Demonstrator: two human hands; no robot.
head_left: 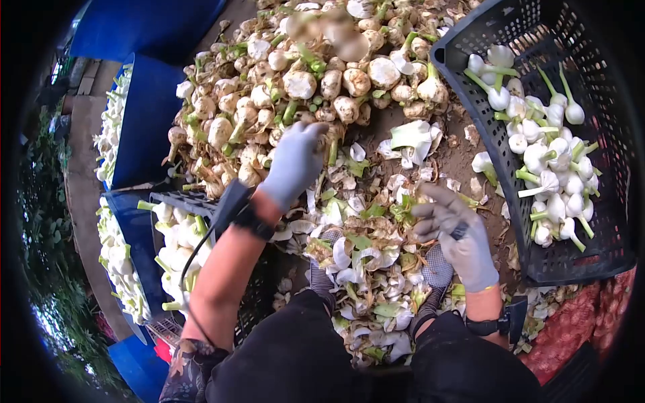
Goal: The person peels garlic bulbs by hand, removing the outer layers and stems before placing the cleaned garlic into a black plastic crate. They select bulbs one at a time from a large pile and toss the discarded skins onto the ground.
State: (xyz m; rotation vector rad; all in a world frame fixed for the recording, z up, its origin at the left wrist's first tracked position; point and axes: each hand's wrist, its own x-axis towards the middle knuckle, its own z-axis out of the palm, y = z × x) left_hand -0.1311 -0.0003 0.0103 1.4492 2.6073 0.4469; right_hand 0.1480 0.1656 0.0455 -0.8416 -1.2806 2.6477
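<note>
My left hand [294,161], in a pale grey glove, is at the near edge of a heap of untrimmed garlic bulbs [222,131]. Its bent fingers look apart, beside a garlic stem [332,151]; their tips are partly blurred. My right hand [463,238], also gloved, is raised above the peelings with its palm turned up and fingers loosely spread, no bulb in it. A small dark patch shows on that glove; I cannot make out what it is. To the right, a black crate [480,124] holds cleaned white garlic bulbs [554,161].
Garlic peelings [376,316] cover the ground between my shoes. Blue containers [144,124] at the left hold more white garlic, and another black crate [191,200] stands by my left arm. Red mesh sacks [568,322] lie at the lower right. A loose bulb [482,163] rests beside the right crate.
</note>
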